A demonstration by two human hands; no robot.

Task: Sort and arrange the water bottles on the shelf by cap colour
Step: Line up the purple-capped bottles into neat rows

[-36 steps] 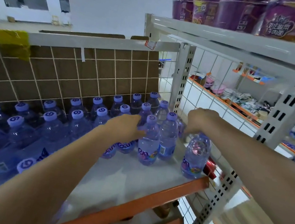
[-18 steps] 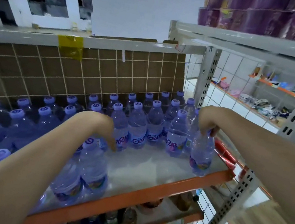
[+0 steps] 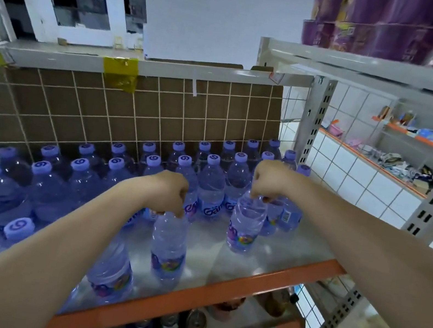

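1. Clear plastic water bottles with pale purple caps [image 3: 213, 160] are ranked in rows along the back and left of the shelf [image 3: 209, 261], against a brown cardboard backing behind a wire grid [image 3: 136, 118].
2. One bottle [image 3: 167, 250] is held upright at its cap by the left hand [image 3: 168, 191], whose fingers are curled down over the top; it stands near the orange front edge of the shelf.
3. A second bottle [image 3: 244, 226] is pinched at its neck by the right hand [image 3: 268, 180], fingers bent over the cap; it is upright, just in front of the back rows.
4. Another bottle [image 3: 110, 275] stands at the front edge, partly hidden under the left forearm.
5. Water is seen inside the bottles; the exact fill level cannot be told.
6. Purple instant noodle tubs [image 3: 406, 32] are stacked on the upper shelf.
7. Darker bottles and jars [image 3: 195, 325] are kept on the lower shelf.
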